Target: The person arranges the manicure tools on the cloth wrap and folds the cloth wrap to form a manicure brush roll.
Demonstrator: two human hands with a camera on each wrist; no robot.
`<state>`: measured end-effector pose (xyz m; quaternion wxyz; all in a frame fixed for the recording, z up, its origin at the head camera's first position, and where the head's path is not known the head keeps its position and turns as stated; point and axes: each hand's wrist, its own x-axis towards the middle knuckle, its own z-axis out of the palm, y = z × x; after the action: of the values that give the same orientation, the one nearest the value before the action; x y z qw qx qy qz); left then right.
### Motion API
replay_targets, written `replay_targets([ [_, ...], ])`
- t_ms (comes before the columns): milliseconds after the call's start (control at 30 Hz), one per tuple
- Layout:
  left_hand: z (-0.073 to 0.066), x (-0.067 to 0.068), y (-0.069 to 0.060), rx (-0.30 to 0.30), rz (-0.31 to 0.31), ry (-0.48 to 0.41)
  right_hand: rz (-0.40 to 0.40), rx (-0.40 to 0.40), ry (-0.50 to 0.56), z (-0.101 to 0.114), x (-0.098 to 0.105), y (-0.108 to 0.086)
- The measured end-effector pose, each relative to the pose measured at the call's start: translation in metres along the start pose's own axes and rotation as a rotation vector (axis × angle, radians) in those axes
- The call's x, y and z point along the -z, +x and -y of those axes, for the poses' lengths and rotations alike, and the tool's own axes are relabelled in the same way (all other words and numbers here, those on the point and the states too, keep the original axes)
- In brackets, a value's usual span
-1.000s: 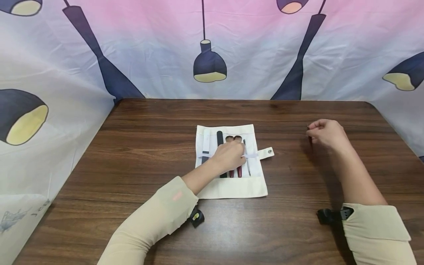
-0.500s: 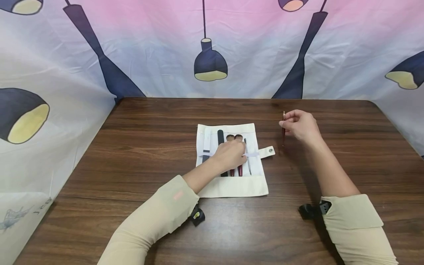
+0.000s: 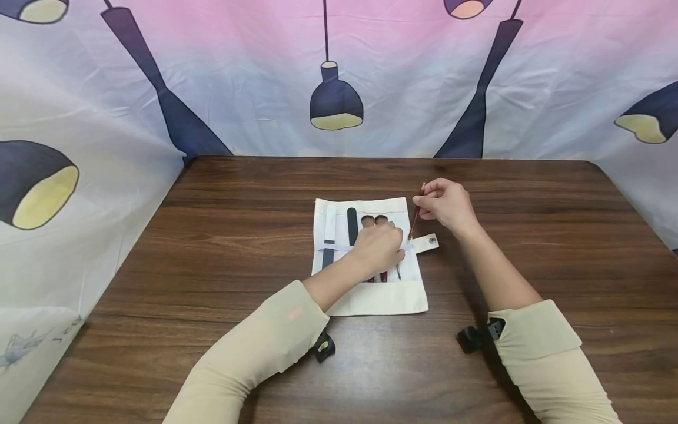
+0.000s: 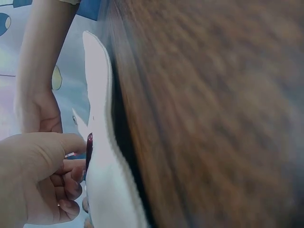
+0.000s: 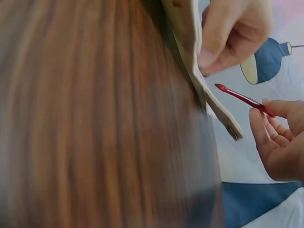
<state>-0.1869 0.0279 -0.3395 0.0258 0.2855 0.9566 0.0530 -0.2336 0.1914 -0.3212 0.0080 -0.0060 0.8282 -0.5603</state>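
Note:
A cream fabric tool roll (image 3: 371, 299) lies unrolled on the table. My left hand (image 3: 378, 246) bends over it, thumb and fingers pinching the white elastic band (image 3: 343, 248) near its right end. That hand partly covers two red-handled makeup brushes (image 3: 381, 219) and a thin silver tool (image 3: 399, 272). Just beyond the roll's right edge, my right hand (image 3: 449, 206) pinches a slim red-handled brush (image 3: 416, 219) by its upper part. In the right wrist view the red handle (image 5: 240, 96) points toward the roll and the left fingers, apart from both.
A black file (image 3: 352, 225) and a white-and-dark strip (image 3: 331, 225) sit under the band on the left. A snap tab (image 3: 426, 242) sticks out to the right. Brown wooden table (image 3: 238, 212) surrounds the roll; printed cloth (image 3: 254, 88) hangs behind.
My right hand has come left across the table with the slim brush, up to the roll's right edge, and the brush now tilts. My left hand has shifted slightly right along the band.

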Motion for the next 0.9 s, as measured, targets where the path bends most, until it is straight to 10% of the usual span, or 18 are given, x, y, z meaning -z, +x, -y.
replay_targets([
  [900, 0.001, -0.004, 0.006, 0.041, 0.013, -0.071, 0.102, -0.046, -0.184, -0.004, -0.017, 0.004],
])
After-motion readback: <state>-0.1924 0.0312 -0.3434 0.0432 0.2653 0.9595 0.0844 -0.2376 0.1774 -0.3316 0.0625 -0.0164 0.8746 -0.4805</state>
